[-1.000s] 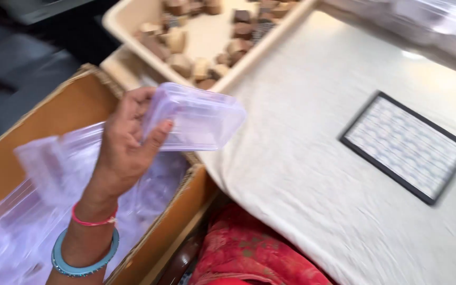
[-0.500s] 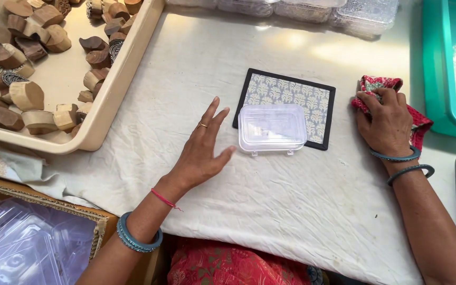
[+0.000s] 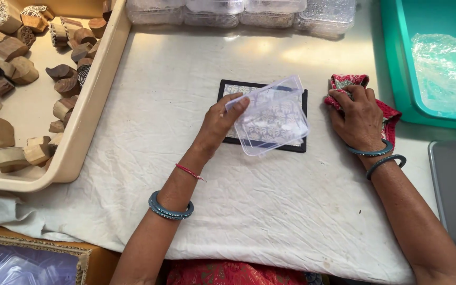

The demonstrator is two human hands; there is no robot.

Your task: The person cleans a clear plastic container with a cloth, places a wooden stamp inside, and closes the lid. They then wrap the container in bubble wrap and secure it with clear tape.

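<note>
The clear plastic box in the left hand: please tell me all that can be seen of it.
The clear plastic box is a shallow, see-through rectangular container with rounded corners, thin and glossy as it looks. It is tilted, one edge lifted, above the black-framed patterned pad, whose print shows through it. The left hand holds it at its left edge, fingertips on the rim. Whether the lid is open cannot be told. The right hand does not touch it; it rests on a red patterned cloth on the white table cover.

A clear plastic box (image 3: pixel 271 117) lies over a black-framed patterned white mat (image 3: pixel 262 145), beside a red floral cloth (image 3: pixel 350 83).
</note>
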